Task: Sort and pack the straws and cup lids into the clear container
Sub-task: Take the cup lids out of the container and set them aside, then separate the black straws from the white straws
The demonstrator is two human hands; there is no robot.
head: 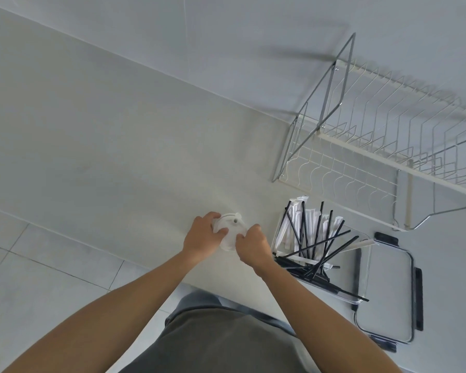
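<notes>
A stack of white cup lids sits on the pale counter in front of me. My left hand grips the stack's left side with curled fingers. My right hand holds its right edge, fingers curled round the rim. To the right stands the clear container, with several black straws and white paper-wrapped straws leaning and lying in it. Some straws stick out past its rim.
The container's lid, clear with black clips, lies flat right of the container. A white and chrome wire dish rack stands at the back right. The counter edge runs along the left, with tiled floor below it.
</notes>
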